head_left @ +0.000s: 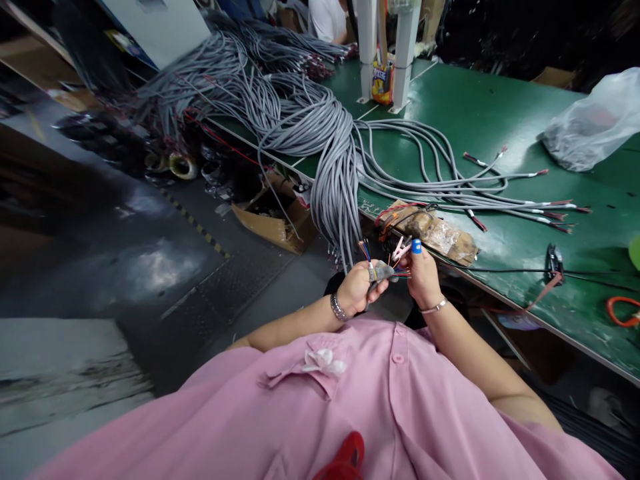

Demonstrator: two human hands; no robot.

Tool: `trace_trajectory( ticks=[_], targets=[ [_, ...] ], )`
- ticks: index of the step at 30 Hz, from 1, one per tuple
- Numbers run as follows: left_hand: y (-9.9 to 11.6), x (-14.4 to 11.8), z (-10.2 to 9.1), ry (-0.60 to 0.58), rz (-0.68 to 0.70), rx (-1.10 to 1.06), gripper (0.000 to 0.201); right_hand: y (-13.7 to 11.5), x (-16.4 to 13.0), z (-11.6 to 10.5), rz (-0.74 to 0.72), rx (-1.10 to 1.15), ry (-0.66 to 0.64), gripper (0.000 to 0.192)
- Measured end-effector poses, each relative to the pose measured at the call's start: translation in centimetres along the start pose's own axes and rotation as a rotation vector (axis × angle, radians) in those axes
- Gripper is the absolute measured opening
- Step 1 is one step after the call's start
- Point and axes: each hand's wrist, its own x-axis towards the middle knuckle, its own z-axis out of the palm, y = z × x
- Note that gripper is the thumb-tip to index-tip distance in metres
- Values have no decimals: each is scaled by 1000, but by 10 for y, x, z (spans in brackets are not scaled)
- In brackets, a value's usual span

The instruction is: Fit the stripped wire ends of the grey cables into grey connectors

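Green workbench ahead, grey cable bundle draped off edge. My left hand fist-clamps cable end, wires fanned for access; right hand fingers pinch one strand, steadying it near chest.

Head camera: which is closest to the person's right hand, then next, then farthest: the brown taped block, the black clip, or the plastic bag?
From the right hand:
1. Brown taped block, just above it at the table edge.
2. Black clip, farther right on the green table.
3. Plastic bag, far right corner.
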Motion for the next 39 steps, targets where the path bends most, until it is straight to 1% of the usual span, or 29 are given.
trace_trajectory(
  ticks=[2,4,5,9,11,17,19,21,23,25,27,30,32,33,35,37,39],
  targets=[
    [-1,1,-1,-6,-3,8,21,1,3,2,138,121,-86,45],
    [-2,2,-1,-3,-3,14,20,1,6,5,237,235,-109,44],
    [-2,2,-1,0,-2,18,20,1,8,6,250,276,-98,43],
    [-6,4,-2,4,-4,37,21,1,10,9,208,343,-73,40],
    [-8,5,-3,1,-9,37,21,2,9,9,215,348,-92,42],
    [-8,-2,-6,1,18,44,25,-4,0,0,328,344,-212,56],
    [-8,-8,-6,12,32,56,27,-8,-2,-1,356,342,-226,55],
    [-9,-12,-4,37,56,71,29,-11,-4,0,352,323,-212,47],
    [-10,-14,-2,72,93,75,29,-13,-5,3,306,290,-183,36],
    [-10,-14,1,103,129,65,28,-13,-6,4,250,246,-162,30],
    [-10,-12,3,126,148,56,28,-11,-7,4,182,168,-135,33],
    [-9,-8,4,144,156,55,27,-6,-8,1,17,-19,-58,40],
    [-8,-7,5,140,153,62,27,-4,-7,-1,-28,-62,-57,43],
    [-9,-6,5,138,153,65,27,-3,-6,-1,-6,-34,-81,44],
    [-10,-5,5,136,148,66,27,-2,-2,1,93,77,-122,45],
    [-12,-4,4,139,144,59,29,-2,1,4,186,176,-112,43],
    [-14,-2,3,136,144,54,29,-3,4,6,225,226,-82,41]
  ],
)
